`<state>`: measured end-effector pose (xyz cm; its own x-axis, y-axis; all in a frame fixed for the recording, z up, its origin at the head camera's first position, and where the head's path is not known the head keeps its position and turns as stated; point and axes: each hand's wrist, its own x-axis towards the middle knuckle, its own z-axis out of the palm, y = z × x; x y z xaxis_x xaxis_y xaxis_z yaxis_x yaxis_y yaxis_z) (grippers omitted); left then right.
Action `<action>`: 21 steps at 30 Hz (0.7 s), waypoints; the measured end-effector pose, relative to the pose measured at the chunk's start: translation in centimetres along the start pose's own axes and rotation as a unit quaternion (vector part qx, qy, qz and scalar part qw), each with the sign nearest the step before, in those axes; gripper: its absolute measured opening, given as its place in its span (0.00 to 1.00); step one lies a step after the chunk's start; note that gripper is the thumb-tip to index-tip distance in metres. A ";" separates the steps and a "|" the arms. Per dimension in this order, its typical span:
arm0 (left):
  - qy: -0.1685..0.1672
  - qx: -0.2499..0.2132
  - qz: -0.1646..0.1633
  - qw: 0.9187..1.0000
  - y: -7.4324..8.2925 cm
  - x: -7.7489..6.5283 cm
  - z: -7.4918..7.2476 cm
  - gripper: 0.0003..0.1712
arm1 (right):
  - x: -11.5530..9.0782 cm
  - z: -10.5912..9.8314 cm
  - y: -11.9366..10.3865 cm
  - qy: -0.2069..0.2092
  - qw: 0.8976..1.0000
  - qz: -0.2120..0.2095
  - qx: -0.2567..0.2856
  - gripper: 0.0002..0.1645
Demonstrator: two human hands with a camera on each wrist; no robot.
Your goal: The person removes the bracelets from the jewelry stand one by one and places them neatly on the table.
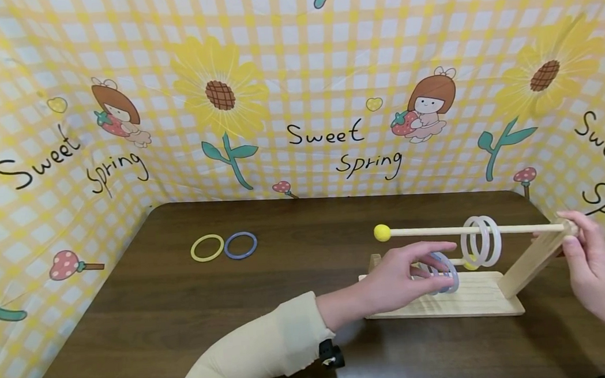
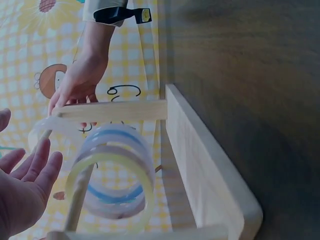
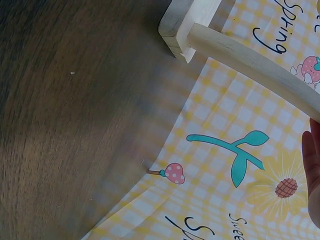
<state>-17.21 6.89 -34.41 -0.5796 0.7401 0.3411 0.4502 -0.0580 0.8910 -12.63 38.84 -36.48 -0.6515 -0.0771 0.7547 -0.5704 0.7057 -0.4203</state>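
A wooden ring stand (image 1: 470,303) has a flat base, a slanted post (image 1: 533,264) at the right and two rods. Two whitish rings (image 1: 485,241) hang on the upper rod (image 1: 425,232), which ends in a yellow ball (image 1: 382,233). Several rings, among them a yellow ring (image 2: 145,172) and a blue ring (image 2: 122,198), hang on the lower rod. Beside these my left hand (image 1: 396,278) reaches in, fingers extended; in the left wrist view they stand apart from the rings. At the post's top, my right hand (image 1: 595,260) grips the wood between thumb and fingers.
A yellow ring (image 1: 207,248) and a blue ring (image 1: 240,246) lie side by side on the dark wooden table (image 1: 149,314), left of the stand. A checked cloth (image 1: 301,85) with printed flowers and lettering rises behind the table and at both sides.
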 end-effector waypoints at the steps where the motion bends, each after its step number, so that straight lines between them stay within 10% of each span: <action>1: 0.000 -0.005 -0.004 1.000 -0.1 0.2 0.3 0.28 | 0.0 0.0 0.0 0.000 1.000 -0.001 0.001 0.21; 21: -0.010 -0.007 -0.015 1.000 -1.0 2.5 2.5 0.22 | 0.0 0.0 0.0 -0.002 1.000 -0.001 -0.005 0.21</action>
<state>-17.43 10.42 -35.19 -0.5795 0.7545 0.3080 0.4231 -0.0445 0.9050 -12.65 38.83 -36.45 -0.6515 -0.0811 0.7543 -0.5676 0.7118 -0.4137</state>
